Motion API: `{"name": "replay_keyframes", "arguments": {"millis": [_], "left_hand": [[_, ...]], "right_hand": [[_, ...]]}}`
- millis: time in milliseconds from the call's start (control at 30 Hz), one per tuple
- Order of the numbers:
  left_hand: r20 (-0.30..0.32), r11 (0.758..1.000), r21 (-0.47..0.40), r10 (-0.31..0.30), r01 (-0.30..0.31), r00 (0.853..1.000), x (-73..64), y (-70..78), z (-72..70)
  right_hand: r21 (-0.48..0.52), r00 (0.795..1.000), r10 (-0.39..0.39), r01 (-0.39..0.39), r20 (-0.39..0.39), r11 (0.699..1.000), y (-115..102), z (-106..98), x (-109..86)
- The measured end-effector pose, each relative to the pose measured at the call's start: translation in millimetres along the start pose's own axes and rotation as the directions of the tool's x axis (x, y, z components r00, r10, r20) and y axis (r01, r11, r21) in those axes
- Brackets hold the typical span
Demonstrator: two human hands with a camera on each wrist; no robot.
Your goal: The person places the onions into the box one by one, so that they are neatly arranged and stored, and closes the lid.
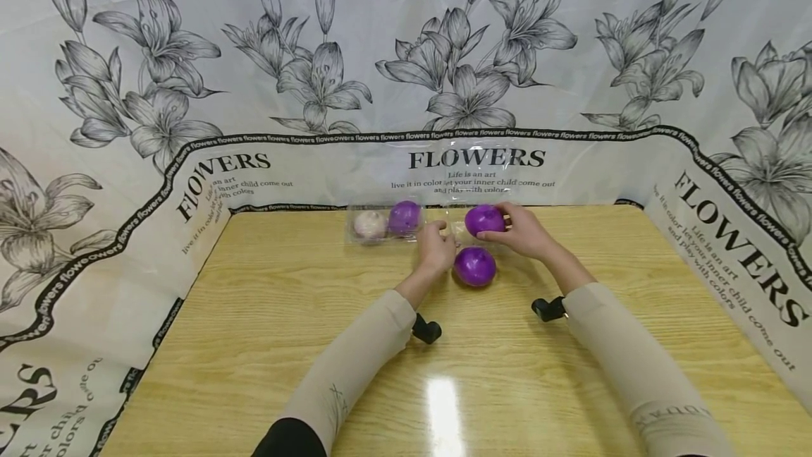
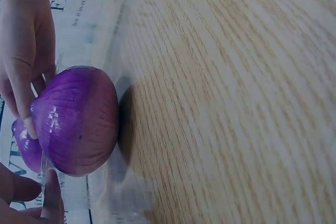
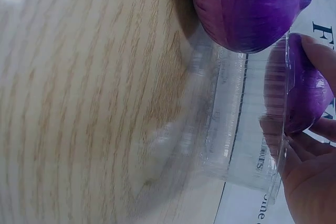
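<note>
My right hand (image 1: 521, 231) grips a purple onion (image 1: 485, 221) between thumb and fingers at the back of the table. In the right wrist view this onion (image 3: 312, 95) sits at the open top of a clear plastic container (image 3: 241, 129), partly behind its wall. My left hand (image 1: 436, 249) pinches the near left edge of that container, thumb and finger on either side of the thin plastic in the left wrist view. A second purple onion (image 1: 475, 266) lies on the table in front of the container, just right of my left hand.
Left of my hands stands another clear plastic container (image 1: 351, 237), holding a whitish garlic-like bulb (image 1: 371, 224) and a purple onion (image 1: 404, 218). A raised clear lid (image 1: 452, 161) leans near the flower-printed cloth (image 1: 355, 171) behind the wooden table (image 1: 285, 316).
</note>
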State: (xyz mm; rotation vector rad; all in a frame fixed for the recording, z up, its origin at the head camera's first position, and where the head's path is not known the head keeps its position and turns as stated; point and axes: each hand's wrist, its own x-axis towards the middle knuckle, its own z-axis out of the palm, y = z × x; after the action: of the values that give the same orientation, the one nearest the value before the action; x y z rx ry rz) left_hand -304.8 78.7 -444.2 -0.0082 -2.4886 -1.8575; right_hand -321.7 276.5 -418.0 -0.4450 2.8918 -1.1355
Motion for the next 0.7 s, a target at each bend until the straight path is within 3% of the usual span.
{"name": "replay_keyframes", "arguments": {"millis": [700], "left_hand": [[-0.009,0.998,0.055,-0.002,0.002,1.0,-1.9,2.3,-1.5]], "right_hand": [[-0.103,0.998,0.004,0.003,0.07,0.995,0.4,20.1,25.6]]}}
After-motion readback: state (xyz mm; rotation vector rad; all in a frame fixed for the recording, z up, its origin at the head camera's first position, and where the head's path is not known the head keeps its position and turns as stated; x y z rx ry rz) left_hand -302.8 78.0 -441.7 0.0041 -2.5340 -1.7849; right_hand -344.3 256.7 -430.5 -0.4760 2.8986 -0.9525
